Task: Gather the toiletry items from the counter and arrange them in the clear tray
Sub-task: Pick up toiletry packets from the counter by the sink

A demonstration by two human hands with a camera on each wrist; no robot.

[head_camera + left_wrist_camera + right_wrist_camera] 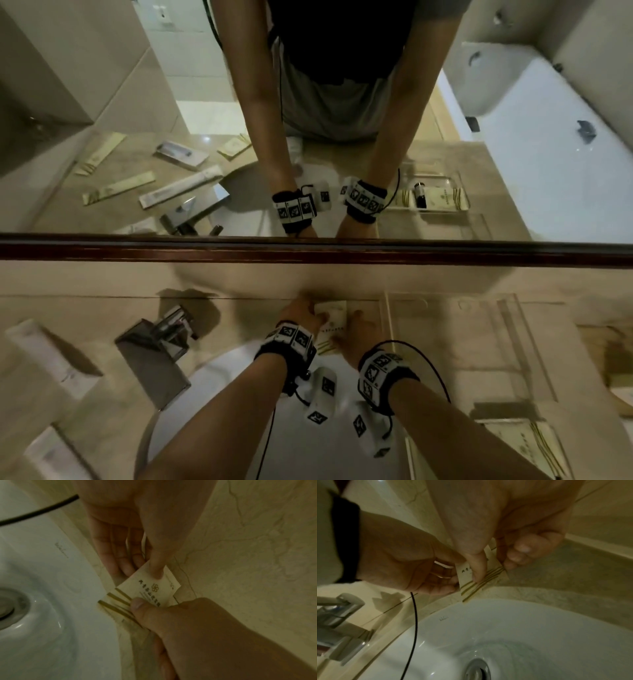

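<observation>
A cream sachet with gold stripes and printed text is held just above the counter behind the sink rim. Both hands hold it. My left hand pinches its far end, thumb on top and fingers underneath. My right hand pinches the striped end, thumb across the face and fingers curled behind. The clear tray stands right of the hands, its left wall close to my right hand. A similar cream packet lies at the tray's near end.
A chrome faucet stands left of the hands, above the white sink. Two white tubes lie on the counter at far left. The mirror's dark frame runs along the back; it reflects several more packets lying on the counter.
</observation>
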